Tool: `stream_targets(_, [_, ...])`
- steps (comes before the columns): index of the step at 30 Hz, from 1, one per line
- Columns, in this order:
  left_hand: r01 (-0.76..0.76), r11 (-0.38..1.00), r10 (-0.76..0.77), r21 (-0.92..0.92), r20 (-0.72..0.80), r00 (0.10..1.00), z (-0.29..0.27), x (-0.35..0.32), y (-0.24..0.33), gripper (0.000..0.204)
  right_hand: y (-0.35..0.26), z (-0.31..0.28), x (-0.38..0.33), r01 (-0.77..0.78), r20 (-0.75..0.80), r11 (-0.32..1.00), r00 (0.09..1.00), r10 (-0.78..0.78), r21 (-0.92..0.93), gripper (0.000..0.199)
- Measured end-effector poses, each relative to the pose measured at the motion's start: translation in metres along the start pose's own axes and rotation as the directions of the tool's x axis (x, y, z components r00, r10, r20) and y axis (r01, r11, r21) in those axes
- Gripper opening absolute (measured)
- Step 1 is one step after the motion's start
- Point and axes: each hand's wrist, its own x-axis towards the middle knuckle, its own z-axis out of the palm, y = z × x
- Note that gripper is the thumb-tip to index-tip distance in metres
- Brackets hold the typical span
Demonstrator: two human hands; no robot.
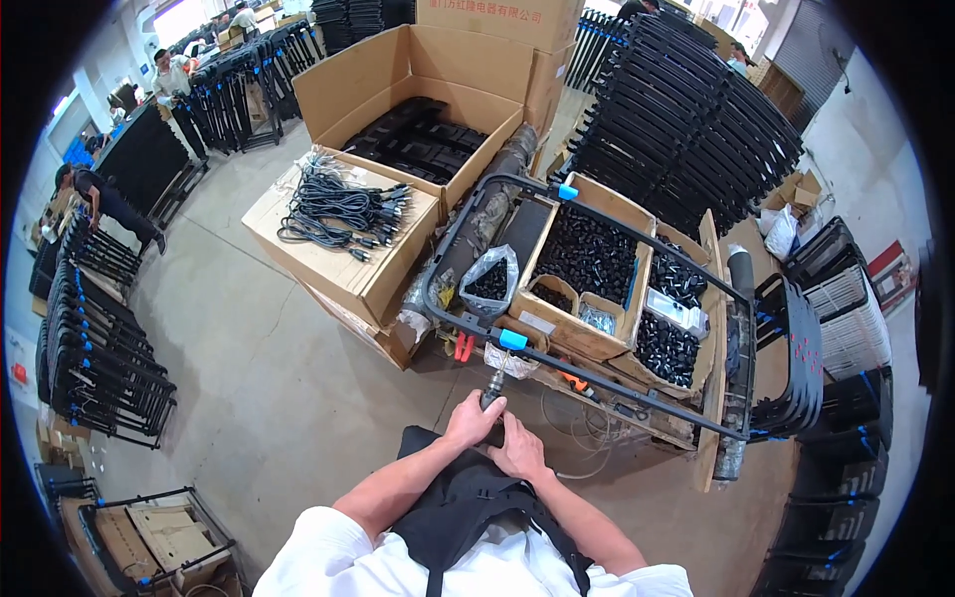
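My left hand [472, 422] is closed round a dark power screwdriver with a metal front end [494, 386]. Its tip points away from me, toward the near bar of a black tubular frame [587, 374]. Right behind the left hand, my right hand [519, 450] is closed on the same tool's dark body, mostly hidden under the fingers. Blue clips [512, 340] sit on the frame's bars, one just beyond the tool's tip. Whether the tip touches the frame I cannot tell. The frame lies across the bench, over boxes of small black parts [589, 249].
Red-handled pliers [464, 347] and an orange tool [577, 383] hang at the bench's near side. Coiled black cables [343, 211] lie on a carton to the left, before an open carton [338, 90] of black parts. Stacked black frames [686, 109] stand behind. Other people work far left.
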Motion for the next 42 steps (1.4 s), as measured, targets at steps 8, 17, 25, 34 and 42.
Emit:
stream_targets(8, [0.022, 0.993, -0.023, 0.119, 0.011, 1.000, 0.000, 0.014, -0.004, 0.079, -0.004, -0.004, 0.007, -0.018, 0.029, 0.999, 0.999, 0.017, 0.034, 0.099])
stream_targets(17, [-0.002, 0.987, 0.003, 0.158, -0.006, 1.000, 0.004, 0.025, -0.005, 0.077, -0.007, -0.011, 0.012, 0.011, -0.014, 1.000, 1.000, -0.011, 0.025, 0.102])
stream_targets(25, [-0.005, 0.985, 0.011, 0.172, -0.031, 0.999, 0.010, 0.035, -0.009, 0.073, -0.009, -0.017, 0.016, 0.009, -0.015, 1.000, 1.000, -0.009, 0.006, 0.105])
stream_targets(34, [0.039, 0.988, -0.038, 0.151, -0.006, 0.999, 0.008, 0.038, 0.002, 0.075, -0.004, -0.013, 0.019, 0.065, 0.024, 0.997, 0.998, -0.065, -0.029, 0.088])
stream_targets(42, [0.014, 0.989, -0.016, 0.150, 0.009, 1.000, 0.006, 0.031, -0.006, 0.078, -0.013, -0.006, 0.012, 0.086, -0.017, 0.993, 0.996, -0.085, 0.077, 0.073])
